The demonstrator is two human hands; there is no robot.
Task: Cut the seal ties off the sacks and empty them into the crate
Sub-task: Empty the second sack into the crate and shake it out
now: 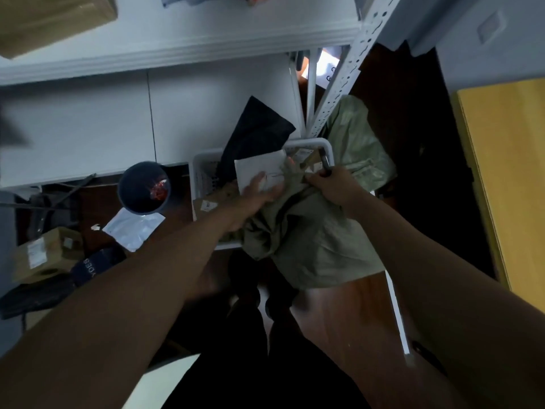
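Over the white crate (203, 160), left fingers (259, 180) lie flat on a white parcel (259, 169); right fingers (317, 177) clench the green sack (309, 240).

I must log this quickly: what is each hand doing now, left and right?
Left hand: open, straight fingers resting on the white parcel at the green sack mouth.
Right hand: closed on the sack's gathered edge, also holding a dark tool.

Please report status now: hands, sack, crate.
Left hand flat on white parcel. Right hand grips green sack, over white crate. Nothing blocking.
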